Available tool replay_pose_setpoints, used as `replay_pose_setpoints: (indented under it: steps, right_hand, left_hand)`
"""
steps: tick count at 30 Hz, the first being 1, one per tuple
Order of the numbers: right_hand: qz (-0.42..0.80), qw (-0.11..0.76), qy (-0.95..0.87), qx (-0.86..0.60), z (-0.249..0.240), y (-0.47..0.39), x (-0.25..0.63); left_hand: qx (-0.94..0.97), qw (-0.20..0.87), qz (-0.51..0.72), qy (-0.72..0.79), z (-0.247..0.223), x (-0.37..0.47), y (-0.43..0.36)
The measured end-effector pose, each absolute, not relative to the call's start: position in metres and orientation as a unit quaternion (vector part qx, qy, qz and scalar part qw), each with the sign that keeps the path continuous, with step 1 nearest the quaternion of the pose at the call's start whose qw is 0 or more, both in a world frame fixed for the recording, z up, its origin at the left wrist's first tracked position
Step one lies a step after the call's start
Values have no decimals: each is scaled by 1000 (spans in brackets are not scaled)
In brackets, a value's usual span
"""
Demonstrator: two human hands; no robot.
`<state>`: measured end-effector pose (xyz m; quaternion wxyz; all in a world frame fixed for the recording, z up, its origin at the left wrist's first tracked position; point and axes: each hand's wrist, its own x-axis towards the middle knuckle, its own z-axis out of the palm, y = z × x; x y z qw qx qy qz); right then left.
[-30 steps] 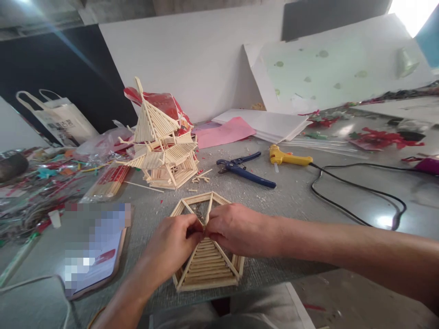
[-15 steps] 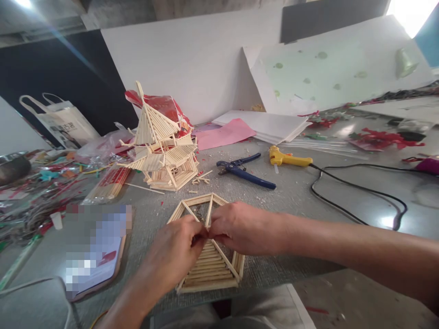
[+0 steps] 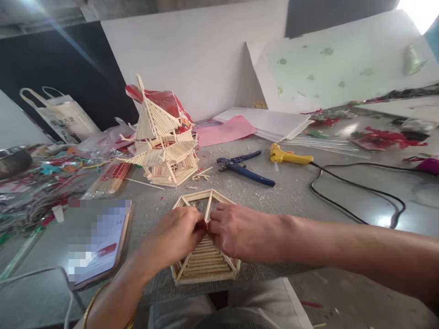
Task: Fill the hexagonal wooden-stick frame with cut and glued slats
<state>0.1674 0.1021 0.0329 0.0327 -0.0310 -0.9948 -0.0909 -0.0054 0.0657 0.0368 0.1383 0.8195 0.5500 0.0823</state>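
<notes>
Both hands meet over the middle of a many-sided frame of wooden sticks (image 3: 206,273) lying flat near the table's front edge. One wedge of it, nearest me, is filled with parallel sticks. My left hand (image 3: 185,230) has thumb and fingers pinched together at the frame's centre. My right hand (image 3: 233,230) is closed against it there, fingers bent. Whatever the fingertips hold is hidden or too small to make out. Beyond the frame stands a tiered stick pavilion (image 3: 159,141) with a pointed roof, short cut sticks (image 3: 202,175) beside it.
A blue-handled cutter (image 3: 245,169) and a yellow glue gun (image 3: 291,156) with a black cord (image 3: 360,192) lie beyond my right hand. To the left are a phone (image 3: 103,246), packaged sticks (image 3: 109,178) and craft scraps. Pink paper (image 3: 226,131) and white boards (image 3: 267,121) lie behind.
Both hands stay together at the frame's centre. The right hand has turned slightly, its fingers now more curled over, and more of the left wrist with a bracelet shows. The view has shifted a little.
</notes>
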Motion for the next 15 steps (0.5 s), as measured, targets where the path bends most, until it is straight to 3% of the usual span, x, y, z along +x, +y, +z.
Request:
replay_pose_setpoints:
  steps: [5, 9, 15]
  right_hand:
    - [-137, 23, -990, -8, 36, 101, 168]
    - [-58, -13, -996, -62, 49, 112, 171]
    - [17, 13, -997, -68, 59, 113, 174]
  left_hand:
    - [825, 134, 51, 547, 41, -3, 66]
    - [823, 152, 46, 546, 41, -5, 68]
    - [820, 183, 69, 537, 39, -7, 74]
